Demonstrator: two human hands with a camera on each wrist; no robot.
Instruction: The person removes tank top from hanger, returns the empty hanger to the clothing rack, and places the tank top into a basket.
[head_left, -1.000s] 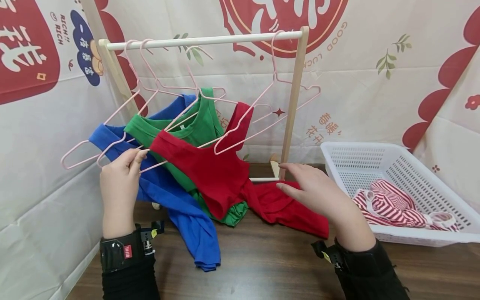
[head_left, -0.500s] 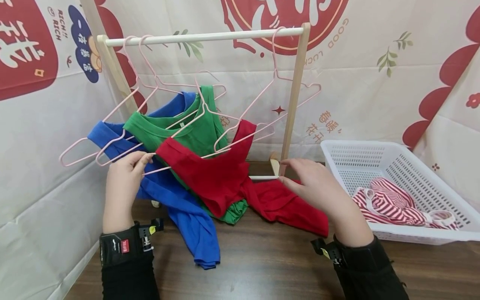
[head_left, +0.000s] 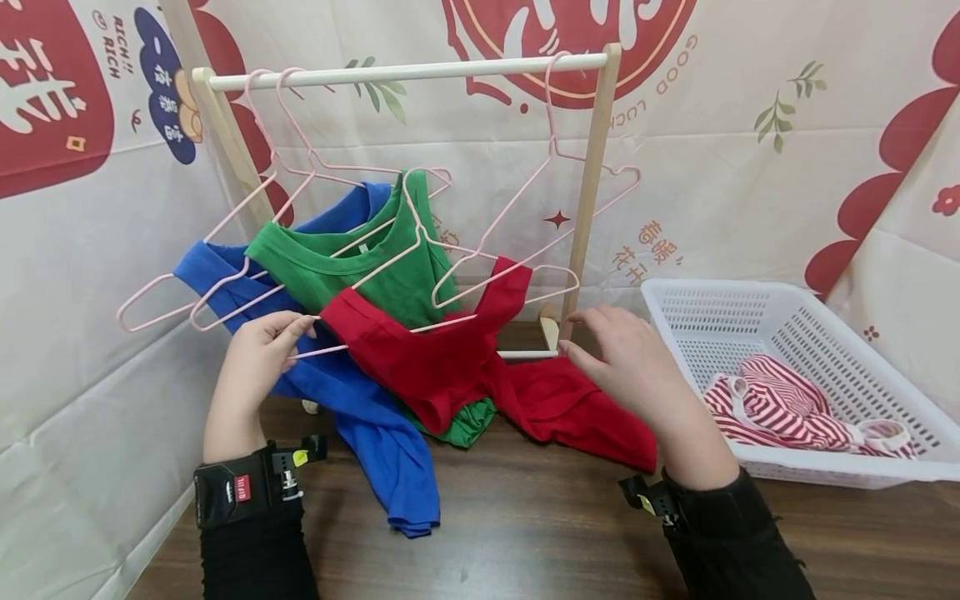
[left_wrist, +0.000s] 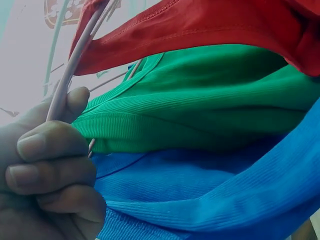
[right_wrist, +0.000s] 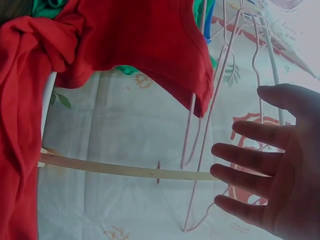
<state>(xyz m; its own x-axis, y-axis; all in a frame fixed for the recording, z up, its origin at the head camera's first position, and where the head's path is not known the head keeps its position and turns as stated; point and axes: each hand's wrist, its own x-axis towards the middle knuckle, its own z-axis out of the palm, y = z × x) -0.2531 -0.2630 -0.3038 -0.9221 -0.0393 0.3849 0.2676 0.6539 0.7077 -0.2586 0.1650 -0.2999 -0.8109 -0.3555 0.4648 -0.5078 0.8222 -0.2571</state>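
My left hand (head_left: 262, 354) grips the left end of a pink wire hanger (left_wrist: 75, 65), fingers curled round the wire. A red garment (head_left: 405, 350) hangs on that hanger by its straps, its lower part trailing over the table to the right. The held hanger's hook stands below the rack's bar, in front of a green top (head_left: 375, 283). Behind the red one, the green top and a blue garment (head_left: 360, 433) hang on hangers from the bar. My right hand (head_left: 626, 354) is open beside the rack's right post, palm toward the red garment, holding nothing.
The clothes rack (head_left: 420, 72) has a white bar and wooden posts. A bare pink hanger (head_left: 551, 150) hangs at its right end. On the right stands a white perforated basket (head_left: 712, 308) with a red-and-white striped garment (head_left: 795, 404) in it. A printed cloth (head_left: 750, 208) lines the back.
The held hanger has come down and to the right with the red garment, its hook dropping away from near the bar. My left hand moved slightly right and down; the right hand hardly moved.
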